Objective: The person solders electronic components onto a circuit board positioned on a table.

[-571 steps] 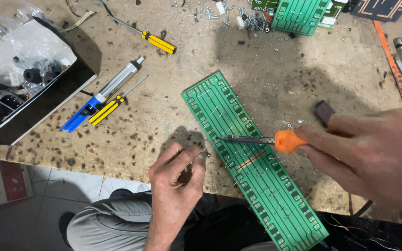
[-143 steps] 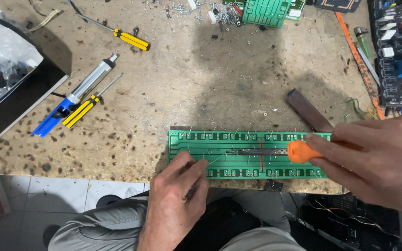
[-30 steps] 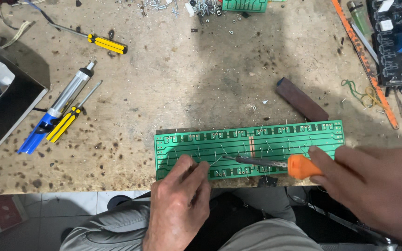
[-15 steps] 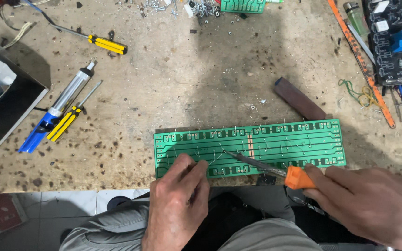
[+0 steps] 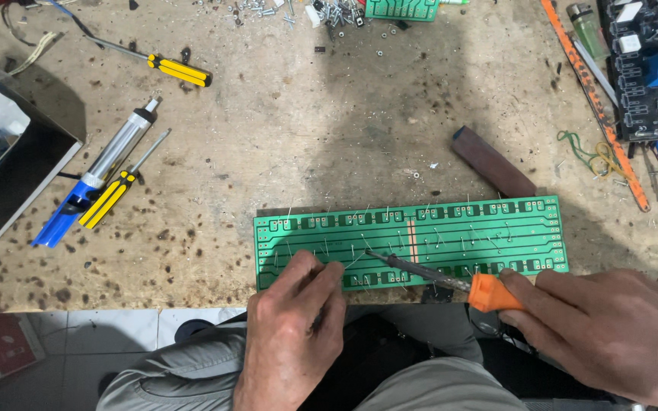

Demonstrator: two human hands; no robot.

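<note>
Green circuit board (image 5: 451,228) judged light, stiff, fragile; best held by edges. Pinned under closed left hand (image 5: 295,304); soldering iron (image 5: 436,275) gripped by right hand (image 5: 603,327).

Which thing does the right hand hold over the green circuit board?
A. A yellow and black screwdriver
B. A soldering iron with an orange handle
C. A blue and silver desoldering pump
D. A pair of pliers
B. The right hand grips a soldering iron by its orange handle, with the tip on the green circuit board, near the left hand resting on the board's near edge.
</note>
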